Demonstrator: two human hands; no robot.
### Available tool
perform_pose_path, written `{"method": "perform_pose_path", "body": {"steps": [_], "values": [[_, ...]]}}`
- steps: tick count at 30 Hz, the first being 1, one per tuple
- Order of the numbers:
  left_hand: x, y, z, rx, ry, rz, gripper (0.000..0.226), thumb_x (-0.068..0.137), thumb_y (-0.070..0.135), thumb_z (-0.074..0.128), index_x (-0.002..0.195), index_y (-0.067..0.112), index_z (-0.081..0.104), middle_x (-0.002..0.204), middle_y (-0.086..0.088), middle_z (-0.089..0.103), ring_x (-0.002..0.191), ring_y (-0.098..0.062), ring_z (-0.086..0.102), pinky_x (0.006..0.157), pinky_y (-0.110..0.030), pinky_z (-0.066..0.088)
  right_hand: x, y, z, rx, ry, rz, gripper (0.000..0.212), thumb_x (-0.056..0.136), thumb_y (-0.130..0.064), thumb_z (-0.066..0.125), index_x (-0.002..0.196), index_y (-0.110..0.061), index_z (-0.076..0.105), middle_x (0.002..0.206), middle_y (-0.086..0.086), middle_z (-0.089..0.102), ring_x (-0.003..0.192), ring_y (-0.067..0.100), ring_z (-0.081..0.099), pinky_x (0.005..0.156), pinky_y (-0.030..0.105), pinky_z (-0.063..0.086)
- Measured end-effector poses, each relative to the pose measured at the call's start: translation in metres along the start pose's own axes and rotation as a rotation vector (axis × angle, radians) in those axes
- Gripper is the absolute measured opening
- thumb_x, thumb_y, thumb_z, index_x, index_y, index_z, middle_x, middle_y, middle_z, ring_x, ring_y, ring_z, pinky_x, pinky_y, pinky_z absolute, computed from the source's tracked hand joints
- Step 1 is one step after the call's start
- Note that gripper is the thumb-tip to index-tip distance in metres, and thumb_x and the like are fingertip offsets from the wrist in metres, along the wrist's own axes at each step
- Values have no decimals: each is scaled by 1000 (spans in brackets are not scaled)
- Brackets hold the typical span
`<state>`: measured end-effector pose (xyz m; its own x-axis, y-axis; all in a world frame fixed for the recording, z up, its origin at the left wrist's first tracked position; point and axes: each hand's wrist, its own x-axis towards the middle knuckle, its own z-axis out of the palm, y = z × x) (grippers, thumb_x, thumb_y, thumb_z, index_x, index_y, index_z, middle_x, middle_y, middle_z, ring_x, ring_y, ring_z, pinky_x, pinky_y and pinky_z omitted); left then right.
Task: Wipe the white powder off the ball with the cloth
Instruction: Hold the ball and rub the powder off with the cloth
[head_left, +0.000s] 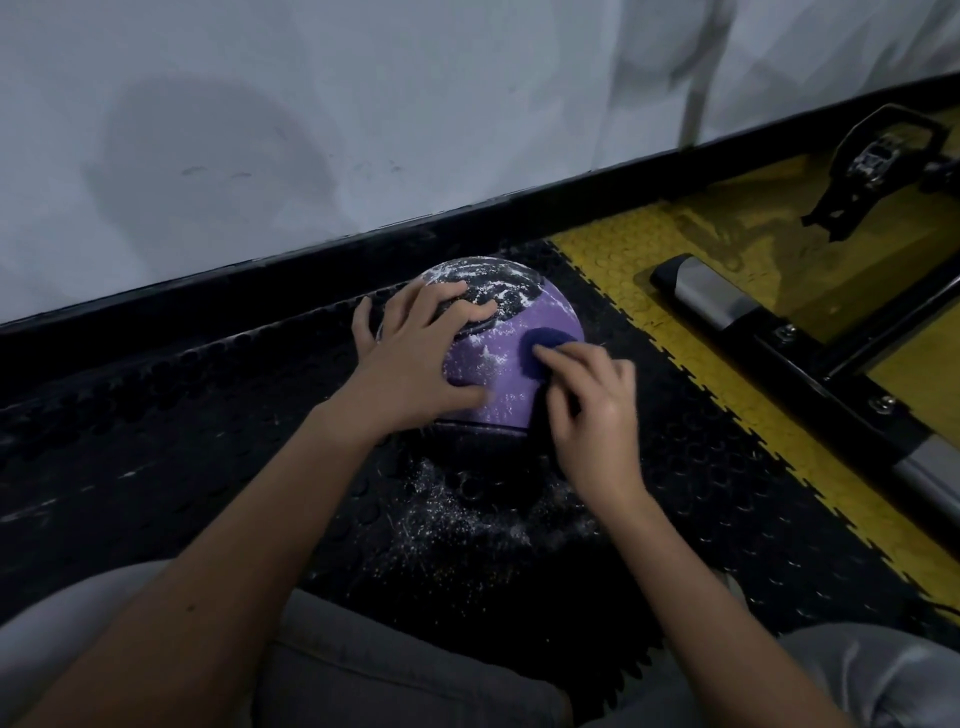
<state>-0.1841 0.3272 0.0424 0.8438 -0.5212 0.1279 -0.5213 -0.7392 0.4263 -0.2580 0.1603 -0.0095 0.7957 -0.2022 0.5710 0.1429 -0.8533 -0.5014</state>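
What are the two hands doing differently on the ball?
The left hand lies spread over the ball, steadying it; the right hand pinches the dark blue cloth against it. The left hand's fingers reach onto the powdery black patch on top; the right hand works lower, on the purple side. The left hand holds nothing; the right hand holds the cloth. Both are on the same ball.

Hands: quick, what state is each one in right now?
Left hand: open, fingers spread on the ball.
Right hand: closed, holding the cloth against the ball.
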Motion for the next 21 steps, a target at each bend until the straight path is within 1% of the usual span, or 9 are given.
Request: {"method": "perform_pose_path", "body": {"steps": [3, 5, 7, 9, 11, 13, 14, 19, 21], "values": [[2, 1, 1, -21, 4, 2, 70, 70, 45, 71, 131, 47, 36, 145, 20, 18, 138, -4, -2, 108, -45, -14, 3, 16, -4, 4, 66, 162, 29, 87, -2, 53, 112, -5, 66, 106, 8, 63, 89, 27, 49, 82, 3, 24], [1, 1, 1, -12, 3, 1, 71, 70, 45, 72, 131, 47, 36, 145, 20, 18, 138, -4, -2, 108, -44, -15, -3, 5, 0, 11, 59, 104, 29, 88, -7, 51, 113, -6, 66, 108, 8, 62, 90, 23, 45, 81, 9, 26], [0, -1, 1, 2, 7, -2, 72, 70, 45, 72, 132, 47, 35, 146, 21, 18, 138, -4, -2, 108, -44, -15, -14, -9, 4, 14, 11, -31, 32, 89, -13, 47, 113, -7, 66, 110, 7, 61, 91, 21, 43, 83, 14, 30], [-1, -2, 0, 5, 9, -5, 72, 70, 45, 71, 132, 46, 35, 146, 20, 18, 138, -4, -2, 109, -44, -15, -16, -9, 4, 13, -15, -85, 32, 89, -14, 46, 113, -7, 66, 112, 6, 61, 91, 21, 43, 86, 14, 30], [0, -1, 0, -6, 7, -8, 71, 70, 45, 71, 132, 46, 35, 146, 20, 18, 138, -4, -2, 109, -45, -15, -10, 5, 3, 23, 32, 22, 30, 89, -10, 49, 113, -6, 65, 110, 7, 61, 91, 24, 46, 85, 8, 27], [1, -1, 0, -14, 2, -9, 71, 71, 45, 71, 132, 46, 35, 146, 20, 18, 138, -5, -2, 109, -45, -15, -7, 16, 1, 10, 82, 125, 30, 87, -3, 52, 115, -3, 64, 108, 10, 62, 89, 29, 50, 81, 11, 27], [2, -1, 0, -14, 1, -9, 71, 71, 45, 70, 132, 46, 35, 146, 20, 18, 139, -5, -2, 109, -45, -15, -8, 15, 1, -5, 88, 120, 30, 87, -3, 52, 115, -3, 64, 108, 10, 62, 89, 29, 49, 82, 13, 28], [2, -2, -2, -2, 2, -17, 72, 70, 47, 71, 132, 46, 36, 146, 19, 18, 137, -4, -1, 108, -44, -15, -24, -6, 9, -25, 4, -147, 33, 89, -11, 46, 115, -4, 65, 113, 11, 62, 90, 24, 43, 86, 25, 36], [2, -3, -3, -6, 5, -17, 72, 70, 47, 71, 132, 46, 36, 146, 20, 18, 137, -4, -1, 108, -44, -15, -19, 5, 7, -34, 17, -113, 32, 89, -9, 47, 115, -5, 65, 113, 9, 62, 90, 23, 44, 85, 22, 35]]}}
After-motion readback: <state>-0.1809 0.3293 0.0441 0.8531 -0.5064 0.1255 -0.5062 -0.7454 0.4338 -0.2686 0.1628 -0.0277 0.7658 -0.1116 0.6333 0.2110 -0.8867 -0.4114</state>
